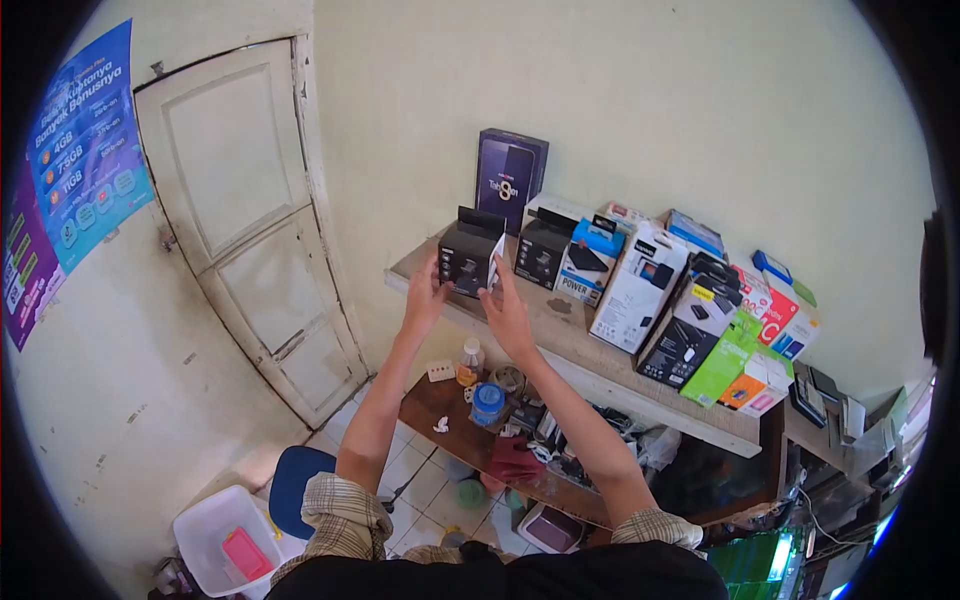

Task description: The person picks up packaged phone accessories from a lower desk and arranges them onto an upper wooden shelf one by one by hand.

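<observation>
A small black box (pixel 466 262) with a raised hanging tab stands upright at the left end of the shelf (pixel 560 322). My left hand (pixel 424 296) holds its left side, and my right hand (pixel 508 308) grips its right side, where a white edge shows. Behind it stands a purple tablet box (pixel 510 178), taller than the rest. Just to the right is a similar black box (pixel 541 250), followed by a blue and white power bank box (pixel 590 262). Parts of my fingers behind the held box are hidden.
Several more boxes, among them a white one (pixel 640 285) and a green one (pixel 722 362), line the shelf to the right. Below is a brown table (pixel 425 405) with a blue-lidded jar (pixel 487 402), a bottle (pixel 470 362) and clutter. A door (pixel 250 220) is at left.
</observation>
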Tool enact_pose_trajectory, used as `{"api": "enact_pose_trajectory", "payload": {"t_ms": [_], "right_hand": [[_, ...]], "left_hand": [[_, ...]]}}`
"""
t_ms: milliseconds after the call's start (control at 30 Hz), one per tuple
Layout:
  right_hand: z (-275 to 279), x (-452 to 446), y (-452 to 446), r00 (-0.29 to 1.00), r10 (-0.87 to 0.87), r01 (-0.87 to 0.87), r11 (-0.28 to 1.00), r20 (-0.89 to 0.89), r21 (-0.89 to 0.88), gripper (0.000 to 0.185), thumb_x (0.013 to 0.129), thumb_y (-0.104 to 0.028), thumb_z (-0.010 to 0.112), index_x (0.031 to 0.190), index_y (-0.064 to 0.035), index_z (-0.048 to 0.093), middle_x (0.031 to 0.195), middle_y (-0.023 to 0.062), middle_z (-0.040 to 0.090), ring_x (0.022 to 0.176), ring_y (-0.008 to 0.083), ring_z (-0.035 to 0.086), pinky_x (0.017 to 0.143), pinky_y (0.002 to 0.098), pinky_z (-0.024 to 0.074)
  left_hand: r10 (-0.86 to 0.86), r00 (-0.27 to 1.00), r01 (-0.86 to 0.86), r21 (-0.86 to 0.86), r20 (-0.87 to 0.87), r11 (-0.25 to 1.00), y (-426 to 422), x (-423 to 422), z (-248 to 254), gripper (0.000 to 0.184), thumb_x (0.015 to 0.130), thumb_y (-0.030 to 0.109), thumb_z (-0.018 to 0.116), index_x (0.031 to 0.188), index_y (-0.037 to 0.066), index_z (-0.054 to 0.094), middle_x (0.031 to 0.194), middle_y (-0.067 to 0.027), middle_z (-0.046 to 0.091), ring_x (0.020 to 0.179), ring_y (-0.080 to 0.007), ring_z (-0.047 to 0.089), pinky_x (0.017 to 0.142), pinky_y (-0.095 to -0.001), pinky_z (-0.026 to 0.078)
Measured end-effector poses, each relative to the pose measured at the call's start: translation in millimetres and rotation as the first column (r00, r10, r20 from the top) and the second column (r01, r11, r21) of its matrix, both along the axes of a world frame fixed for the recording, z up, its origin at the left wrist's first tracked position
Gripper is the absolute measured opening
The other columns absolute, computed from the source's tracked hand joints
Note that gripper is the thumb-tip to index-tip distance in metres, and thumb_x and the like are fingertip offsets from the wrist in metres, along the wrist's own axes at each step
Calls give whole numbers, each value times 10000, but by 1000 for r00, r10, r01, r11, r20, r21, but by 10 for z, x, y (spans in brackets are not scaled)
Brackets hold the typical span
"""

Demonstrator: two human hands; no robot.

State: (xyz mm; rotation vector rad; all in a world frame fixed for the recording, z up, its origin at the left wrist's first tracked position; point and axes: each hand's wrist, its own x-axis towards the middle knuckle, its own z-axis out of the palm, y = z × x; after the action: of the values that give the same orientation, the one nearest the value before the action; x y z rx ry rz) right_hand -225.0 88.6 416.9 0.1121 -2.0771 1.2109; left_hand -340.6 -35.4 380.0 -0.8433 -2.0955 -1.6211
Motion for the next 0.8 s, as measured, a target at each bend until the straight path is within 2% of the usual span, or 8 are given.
{"api": "enact_pose_trajectory", "payload": {"t_ms": [133, 233, 300, 333, 467, 533, 633, 800], "right_hand": [[-117, -354, 85, 990, -40, 49, 996, 134, -71, 616, 825, -32, 530, 1358, -137, 241, 1149, 209, 510, 944, 267, 585, 773, 339, 466], [-124, -550, 156, 982, -189, 189, 982, 8, -2, 623, 787, -1, 540, 1341, -120, 281, 1017, 201, 488, 801, 281, 536, 718, 347, 441], [-145, -602, 211, 966, -249, 252, 967, -73, 36, 620, 786, -3, 539, 1340, -119, 284, 1036, 190, 430, 873, 287, 486, 791, 350, 407], [-70, -556, 190, 972, -225, 226, 974, 62, 3, 621, 784, -24, 551, 1339, -126, 292, 1095, 203, 384, 975, 305, 437, 858, 359, 369], [-180, -588, 126, 969, -246, 244, 965, 16, 100, 603, 780, -45, 565, 1323, -127, 318, 1103, 202, 373, 1005, 319, 420, 885, 364, 359], [-205, -604, 93, 941, -338, 332, 920, -7, 206, 535, 802, -64, 566, 1291, -113, 355, 1102, 168, 371, 928, 242, 457, 858, 317, 409], [-279, -684, 79, 946, -324, 317, 934, 23, 164, 485, 802, -69, 564, 1249, -75, 377, 1122, 171, 351, 956, 252, 437, 876, 320, 392], [-219, -658, 51, 943, -329, 318, 934, 47, 162, 499, 784, -79, 578, 1236, -48, 371, 1140, 192, 316, 1000, 294, 410, 887, 339, 364]], "left_hand": [[5, 1000, -7, -75, -28, 997, 165, -326, -15, 557, 680, -15, 654, 1181, 55, 420, 1000, -136, 576, 895, -259, 560, 736, -341, 449], [-141, 990, 142, 45, -16, 989, 264, -387, 137, 582, 678, -55, 639, 1192, 65, 391, 1107, -141, 553, 831, -219, 605, 722, -308, 476], [-142, 989, 144, 61, -41, 988, 312, -380, 204, 606, 649, -33, 667, 1183, 65, 397, 1084, -131, 554, 955, -255, 556, 751, -332, 465], [-135, 991, 135, 37, -12, 990, 314, -362, 256, 605, 650, -40, 660, 1184, 71, 395, 1115, -132, 539, 960, -259, 554, 760, -332, 468], [-156, 986, 156, -9, -60, 988, 294, -421, 302, 600, 657, -48, 652, 1186, 75, 397, 1120, -143, 534, 971, -266, 549, 773, -330, 466], [-167, 979, 162, -51, -118, 986, 287, -492, 274, 642, 670, -44, 653, 1228, 79, 360, 1144, -157, 526, 922, -236, 578, 766, -334, 473], [-277, 957, 280, 27, -81, 960, 392, -685, 126, 643, 696, -34, 644, 1245, 74, 326, 1163, -163, 509, 945, -238, 571, 787, -333, 470], [-271, 962, 271, -20, -30, 962, 489, -740, 70, 656, 725, -16, 630, 1276, 74, 285, 1186, -177, 485, 990, -252, 557, 810, -337, 463]]}}
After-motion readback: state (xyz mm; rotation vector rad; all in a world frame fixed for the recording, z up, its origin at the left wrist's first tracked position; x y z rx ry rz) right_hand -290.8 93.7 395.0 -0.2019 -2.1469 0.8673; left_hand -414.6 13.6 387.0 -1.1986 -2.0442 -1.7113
